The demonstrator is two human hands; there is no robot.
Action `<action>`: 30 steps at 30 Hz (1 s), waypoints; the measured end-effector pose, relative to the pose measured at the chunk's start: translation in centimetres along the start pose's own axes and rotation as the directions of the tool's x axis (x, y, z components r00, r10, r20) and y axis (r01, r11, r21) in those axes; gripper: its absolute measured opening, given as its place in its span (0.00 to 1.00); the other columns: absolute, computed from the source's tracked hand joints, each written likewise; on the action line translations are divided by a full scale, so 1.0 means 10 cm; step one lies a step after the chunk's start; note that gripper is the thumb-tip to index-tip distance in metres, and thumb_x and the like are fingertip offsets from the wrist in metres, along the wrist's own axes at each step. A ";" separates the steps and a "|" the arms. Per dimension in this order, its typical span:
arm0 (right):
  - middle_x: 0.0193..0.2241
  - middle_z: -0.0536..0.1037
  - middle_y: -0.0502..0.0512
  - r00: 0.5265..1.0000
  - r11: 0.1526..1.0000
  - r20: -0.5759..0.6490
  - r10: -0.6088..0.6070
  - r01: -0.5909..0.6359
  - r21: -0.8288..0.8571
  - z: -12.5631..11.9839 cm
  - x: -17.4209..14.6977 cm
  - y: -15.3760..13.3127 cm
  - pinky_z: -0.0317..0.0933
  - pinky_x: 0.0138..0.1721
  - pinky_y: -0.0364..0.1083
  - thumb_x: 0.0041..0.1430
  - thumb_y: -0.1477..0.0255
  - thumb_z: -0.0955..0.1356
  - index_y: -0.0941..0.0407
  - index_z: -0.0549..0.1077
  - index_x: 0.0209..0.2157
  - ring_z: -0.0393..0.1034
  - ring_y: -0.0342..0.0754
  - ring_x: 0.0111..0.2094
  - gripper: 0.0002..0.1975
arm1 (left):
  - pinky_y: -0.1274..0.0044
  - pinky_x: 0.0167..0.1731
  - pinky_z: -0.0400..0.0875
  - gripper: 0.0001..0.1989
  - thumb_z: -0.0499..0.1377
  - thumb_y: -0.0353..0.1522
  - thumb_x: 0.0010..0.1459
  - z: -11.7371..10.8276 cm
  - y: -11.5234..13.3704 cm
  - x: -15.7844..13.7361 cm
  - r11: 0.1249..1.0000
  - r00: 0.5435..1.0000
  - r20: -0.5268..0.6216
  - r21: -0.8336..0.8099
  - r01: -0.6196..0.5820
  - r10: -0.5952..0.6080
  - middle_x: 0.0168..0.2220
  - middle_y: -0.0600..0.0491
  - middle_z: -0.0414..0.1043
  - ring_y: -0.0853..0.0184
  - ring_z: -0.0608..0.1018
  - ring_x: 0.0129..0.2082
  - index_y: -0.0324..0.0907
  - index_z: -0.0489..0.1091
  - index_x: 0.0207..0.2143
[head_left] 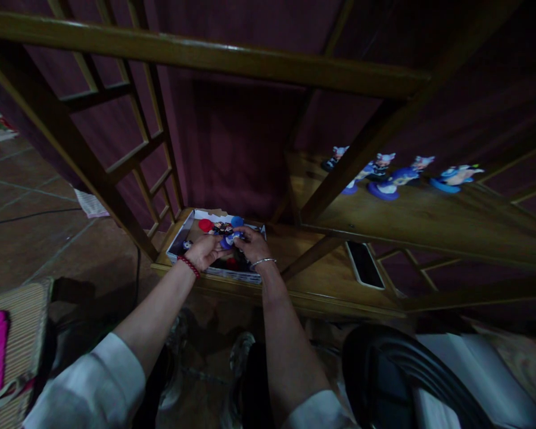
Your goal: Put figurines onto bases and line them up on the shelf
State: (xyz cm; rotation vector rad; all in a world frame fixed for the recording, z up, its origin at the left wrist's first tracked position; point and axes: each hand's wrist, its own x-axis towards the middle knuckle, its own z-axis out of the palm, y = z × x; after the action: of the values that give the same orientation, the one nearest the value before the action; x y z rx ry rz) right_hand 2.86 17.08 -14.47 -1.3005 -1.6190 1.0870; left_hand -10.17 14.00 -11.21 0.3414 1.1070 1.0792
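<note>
Over a shallow open cardboard box [183, 236], both hands meet at a small blue-and-white figurine [231, 240]. My right hand [252, 243], with a silver bangle at its wrist, pinches the figurine from the right. On the other side, my left hand [206, 252], wearing a red bead bracelet, has its thumb and fingers around the figurine's left end. Inside the box lie more figurines, with a red round base [206, 225] and a blue round base [236, 221] showing behind the hands. A small white-headed figurine [187, 245] is near the box's left wall. My hands hide part of the contents.
Several figurines stand on a raised wooden shelf [402, 220] at the right. A phone [365, 264] lies on the lower board [312, 280]. Wooden bars [205, 50] cross above and beside the box. A black rounded object [379, 369] and a woven-topped seat [27, 322] flank my legs.
</note>
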 end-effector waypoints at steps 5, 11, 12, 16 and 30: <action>0.33 0.74 0.47 0.999 1.000 0.040 -0.011 0.011 -0.007 -0.01 0.01 -0.01 0.61 0.38 0.43 0.43 0.75 0.65 0.52 0.71 0.37 0.67 0.42 0.33 0.15 | 0.70 0.32 0.72 0.07 0.47 0.21 0.52 -0.01 0.01 -0.01 0.999 1.000 -0.003 -0.031 0.010 -0.010 0.21 0.48 0.70 0.68 0.75 0.25 0.33 0.63 0.29; 0.32 0.74 0.47 0.997 0.998 0.083 -0.003 0.008 -0.058 -0.02 -0.03 -0.10 0.62 0.37 0.43 0.43 0.75 0.66 0.53 0.71 0.37 0.68 0.42 0.32 0.15 | 0.71 0.32 0.72 0.07 0.47 0.21 0.52 -0.02 0.00 0.00 0.999 1.000 0.001 -0.040 0.015 -0.015 0.22 0.48 0.70 0.69 0.75 0.25 0.33 0.63 0.29; 0.31 0.74 0.47 0.996 0.997 0.084 -0.005 0.011 -0.074 -0.02 -0.04 -0.11 0.62 0.37 0.43 0.43 0.75 0.66 0.52 0.71 0.37 0.68 0.42 0.31 0.15 | 0.71 0.32 0.72 0.06 0.47 0.21 0.52 -0.02 -0.01 0.00 0.999 1.000 0.003 -0.035 0.014 -0.014 0.21 0.48 0.70 0.69 0.75 0.24 0.33 0.63 0.29; 0.33 0.74 0.47 0.994 0.990 0.094 -0.048 0.060 -0.129 -0.02 -0.06 -0.15 0.61 0.38 0.43 0.44 0.76 0.65 0.52 0.71 0.37 0.68 0.42 0.33 0.15 | 0.70 0.30 0.72 0.07 0.46 0.21 0.53 -0.01 -0.01 -0.01 1.000 1.000 0.009 -0.025 0.009 -0.009 0.19 0.49 0.69 0.69 0.74 0.22 0.34 0.63 0.27; 0.33 0.74 0.46 0.982 0.951 0.130 -0.140 0.170 -0.259 -0.02 -0.09 -0.21 0.60 0.41 0.43 0.45 0.79 0.65 0.50 0.71 0.38 0.68 0.42 0.34 0.17 | 0.73 0.27 0.72 0.05 0.48 0.22 0.52 -0.04 -0.06 0.05 1.000 1.000 0.005 -0.010 0.007 -0.007 0.16 0.54 0.65 0.71 0.71 0.18 0.35 0.61 0.27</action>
State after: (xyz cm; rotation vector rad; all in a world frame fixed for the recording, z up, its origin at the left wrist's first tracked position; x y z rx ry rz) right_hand 2.52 15.97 -12.52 -1.2752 -1.9718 0.8773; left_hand -10.16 14.06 -12.08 0.3321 1.0973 1.0768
